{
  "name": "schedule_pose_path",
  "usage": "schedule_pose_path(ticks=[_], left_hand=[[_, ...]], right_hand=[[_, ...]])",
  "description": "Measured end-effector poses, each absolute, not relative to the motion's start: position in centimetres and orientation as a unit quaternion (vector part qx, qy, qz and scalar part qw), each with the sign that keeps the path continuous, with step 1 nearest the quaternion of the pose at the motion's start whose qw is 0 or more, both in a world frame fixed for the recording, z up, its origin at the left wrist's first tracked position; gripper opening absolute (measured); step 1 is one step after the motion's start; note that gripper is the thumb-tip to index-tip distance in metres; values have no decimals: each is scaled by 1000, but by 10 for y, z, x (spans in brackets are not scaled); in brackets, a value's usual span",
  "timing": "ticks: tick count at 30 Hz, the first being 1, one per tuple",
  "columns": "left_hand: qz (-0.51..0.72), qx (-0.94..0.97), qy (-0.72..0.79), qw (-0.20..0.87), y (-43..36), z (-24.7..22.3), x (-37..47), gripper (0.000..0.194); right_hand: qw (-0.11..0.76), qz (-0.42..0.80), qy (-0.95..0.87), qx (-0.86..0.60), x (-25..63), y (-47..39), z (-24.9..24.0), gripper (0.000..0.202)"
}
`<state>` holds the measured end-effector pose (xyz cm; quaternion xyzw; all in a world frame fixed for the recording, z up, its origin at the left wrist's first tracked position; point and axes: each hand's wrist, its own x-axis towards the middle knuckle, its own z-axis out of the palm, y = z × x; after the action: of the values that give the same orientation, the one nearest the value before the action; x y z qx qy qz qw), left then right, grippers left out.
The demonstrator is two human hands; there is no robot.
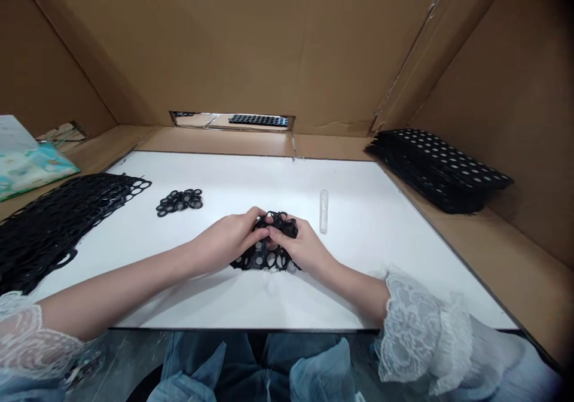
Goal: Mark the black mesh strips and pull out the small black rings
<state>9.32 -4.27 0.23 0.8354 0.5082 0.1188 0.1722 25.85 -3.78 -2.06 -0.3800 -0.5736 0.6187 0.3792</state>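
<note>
A crumpled black sheet with rows of round holes and discs (264,258) is bunched between my two hands over the middle of the white board. My left hand (231,237) pinches its left side, thumb and fingers closed. From the right, my right hand (305,243) grips the other side, with its thumb near my left thumb. My fingers hide part of the sheet. Left of my hands lies a small pile of black rings (179,202). A slim whitish translucent stick (323,212) lies upright in view, to the right of my right hand.
Black perforated sheets (58,216) are heaped along the left edge of the white board (359,294). A stack of dotted black sheets (442,166) rests on the right ledge. Cardboard walls (269,49) enclose the board, with a slot (215,121) at the back. A teal-patterned packet (33,166) is at far left.
</note>
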Motion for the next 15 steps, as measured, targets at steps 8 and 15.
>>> schedule_pose_path(ticks=[8, 15], left_hand=[[85, 835, 525, 141, -44, 4, 90, 23], [136, 827, 513, 188, -44, 1, 94, 23]], right_hand=[[391, 641, -561, -348, 253, -39, -25, 11], [379, 584, -623, -356, 254, -39, -30, 8]])
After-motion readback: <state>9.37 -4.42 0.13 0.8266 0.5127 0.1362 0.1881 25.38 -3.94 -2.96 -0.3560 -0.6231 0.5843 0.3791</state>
